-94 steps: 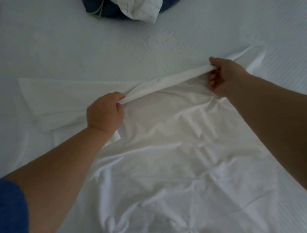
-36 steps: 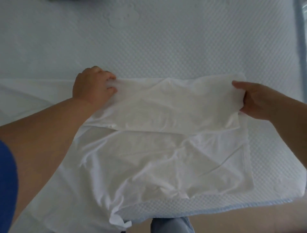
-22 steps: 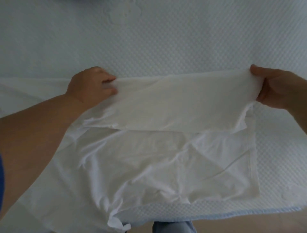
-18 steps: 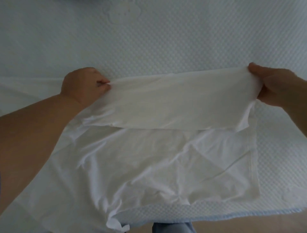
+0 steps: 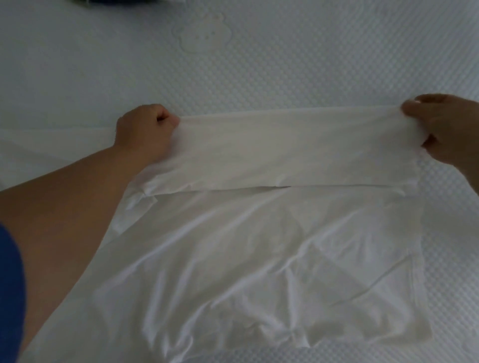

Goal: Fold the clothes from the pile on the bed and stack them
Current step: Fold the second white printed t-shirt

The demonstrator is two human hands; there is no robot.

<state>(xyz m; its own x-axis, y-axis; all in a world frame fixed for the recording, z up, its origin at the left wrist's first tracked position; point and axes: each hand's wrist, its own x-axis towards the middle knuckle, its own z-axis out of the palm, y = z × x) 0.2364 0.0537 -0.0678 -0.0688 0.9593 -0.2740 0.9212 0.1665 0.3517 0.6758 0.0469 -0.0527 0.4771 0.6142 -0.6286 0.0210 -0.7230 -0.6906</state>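
A white garment (image 5: pixel 259 259) lies spread and wrinkled on the bed (image 5: pixel 285 64), its far part folded back toward me as a flap (image 5: pixel 298 155). My left hand (image 5: pixel 145 132) grips the left end of the fold's far edge in a closed fist. My right hand (image 5: pixel 445 127) pinches the right end of that edge between thumb and fingers. The flap is stretched taut between both hands and held slightly above the rest of the garment.
The bed's quilted white cover stretches beyond the garment. A dark blue bit of the clothes pile (image 5: pixel 116 2) peeks in at the top edge. More of the white garment runs off to the left (image 5: pixel 51 145).
Both hands have carried the garment's far edge back toward me into a fold, then pulled apart, so the flap is now flat and taut. The bed's near edge has left the view.
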